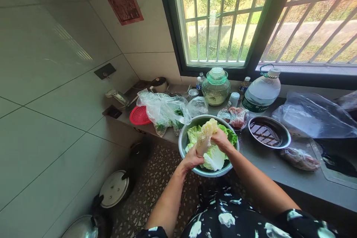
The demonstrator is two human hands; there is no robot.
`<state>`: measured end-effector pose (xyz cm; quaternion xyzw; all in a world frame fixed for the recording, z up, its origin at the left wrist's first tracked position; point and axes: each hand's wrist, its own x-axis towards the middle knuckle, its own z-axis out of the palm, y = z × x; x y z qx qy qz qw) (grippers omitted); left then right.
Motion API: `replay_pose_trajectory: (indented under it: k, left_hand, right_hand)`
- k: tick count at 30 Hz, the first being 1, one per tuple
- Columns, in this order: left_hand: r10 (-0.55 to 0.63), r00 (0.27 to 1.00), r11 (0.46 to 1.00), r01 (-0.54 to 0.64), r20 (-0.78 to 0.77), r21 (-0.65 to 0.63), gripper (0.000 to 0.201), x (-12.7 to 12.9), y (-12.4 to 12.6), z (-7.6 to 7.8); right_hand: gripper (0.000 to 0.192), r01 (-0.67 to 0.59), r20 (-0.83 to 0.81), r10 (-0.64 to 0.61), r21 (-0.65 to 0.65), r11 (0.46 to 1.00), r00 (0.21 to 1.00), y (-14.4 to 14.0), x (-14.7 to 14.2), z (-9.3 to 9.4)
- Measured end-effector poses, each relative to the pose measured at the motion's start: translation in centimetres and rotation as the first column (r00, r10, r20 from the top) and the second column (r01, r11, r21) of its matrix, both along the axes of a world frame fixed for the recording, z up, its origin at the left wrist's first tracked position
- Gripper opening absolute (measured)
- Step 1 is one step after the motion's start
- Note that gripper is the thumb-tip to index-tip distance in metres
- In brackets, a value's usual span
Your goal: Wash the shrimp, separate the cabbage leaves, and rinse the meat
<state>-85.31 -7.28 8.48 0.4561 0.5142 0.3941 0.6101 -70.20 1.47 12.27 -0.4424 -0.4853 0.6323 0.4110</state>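
Note:
A pale yellow napa cabbage heart (205, 136) stands tilted over a metal basin (182, 148). My left hand (192, 158) is wrapped round its white base. At its right side, the fingers of my right hand (222, 140) are closed against the upper leaves; the fingertips are partly hidden. Loose cabbage leaves (215, 159), pale green and white, lie in the basin below both hands. Darker green leaves (232, 137) show at the basin's right rim. The basin sits at the counter's front edge.
Plastic bags of greens (167, 109) and a red basket (140, 115) lie left. Behind stand a glass jar (216, 91) and a large water bottle (262, 91). To the right are a plate of wrapped meat (235, 117), a bowl of dark liquid (269, 132) and a wrapped package (299, 158).

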Motion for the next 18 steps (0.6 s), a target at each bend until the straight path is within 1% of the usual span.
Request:
replay_pose_trajectory:
  k: [2,3,4,5,6,7,8,9,10,11,12,14,16,18]
  left_hand:
    - [-0.038,0.988,0.999,0.043,-0.151,0.027,0.067,-0.2,0.1,0.4]
    - [-0.033,0.967,0.999,0.04,-0.253,0.023,0.063,-0.2,0.2,0.5]
    - [-0.002,0.931,1.0,0.008,-0.365,0.016,0.057,-0.1,0.3,0.6]
    - [0.052,0.879,0.999,-0.047,-0.475,0.022,0.047,0.0,0.4,0.6]
    - [0.12,0.816,0.993,-0.108,-0.565,0.055,0.037,0.3,0.4,0.4]
    - [0.195,0.758,0.981,-0.161,-0.622,0.111,0.028,0.6,0.4,0.2]
    - [0.263,0.721,0.965,-0.195,-0.642,0.177,0.022,0.9,0.4,-0.1]
    - [0.318,0.708,0.947,-0.214,-0.63,0.239,0.02,1.2,0.4,-0.4]
    - [0.353,0.72,0.933,-0.223,-0.598,0.282,0.02,1.4,0.3,-0.7]
    - [0.363,0.751,0.926,-0.224,-0.552,0.305,0.02,1.5,0.2,-0.9]
    - [0.363,0.787,0.921,-0.222,-0.499,0.319,0.02,1.5,0.1,-1.0]
    - [0.342,0.85,0.918,-0.211,-0.401,0.337,0.019,1.4,-0.1,-0.9]
    - [0.317,0.893,0.917,-0.203,-0.319,0.342,0.022,1.2,-0.2,-0.4]
    - [0.318,0.919,0.923,-0.245,-0.232,0.296,0.023,1.2,0.0,-0.1]
  right_hand:
    - [0.029,-0.052,0.033,0.051,0.028,0.998,0.998,-0.1,0.1,-0.3]
    - [0.027,-0.047,0.054,0.044,0.048,0.998,0.998,-0.2,0.1,-0.3]
    - [0.026,-0.016,0.075,0.01,0.082,0.997,0.997,-0.3,0.1,-0.3]
    - [0.024,0.032,0.098,-0.044,0.127,0.991,0.994,-0.5,0.0,-0.2]
    - [0.023,0.08,0.121,-0.102,0.177,0.981,0.987,-0.8,-0.1,0.0]
    - [0.021,0.116,0.143,-0.15,0.227,0.967,0.978,-1.1,-0.3,0.1]
    - [0.02,0.137,0.162,-0.185,0.267,0.954,0.969,-1.3,-0.4,0.3]
    - [0.02,0.149,0.176,-0.206,0.293,0.944,0.962,-1.5,-0.5,0.4]
    - [0.02,0.155,0.18,-0.215,0.297,0.942,0.96,-1.6,-0.6,0.5]
    - [0.023,0.17,0.164,-0.22,0.272,0.947,0.962,-1.6,-0.6,0.6]
    - [0.028,0.189,0.133,-0.221,0.215,0.958,0.966,-1.4,-0.6,0.5]
    - [0.039,0.216,0.037,-0.218,0.042,0.975,0.975,-0.7,-0.3,0.3]
    - [0.047,0.186,-0.069,-0.194,-0.114,0.976,0.979,0.1,0.1,0.0]
    - [0.048,0.139,-0.134,-0.164,-0.181,0.974,0.977,0.7,0.3,-0.3]
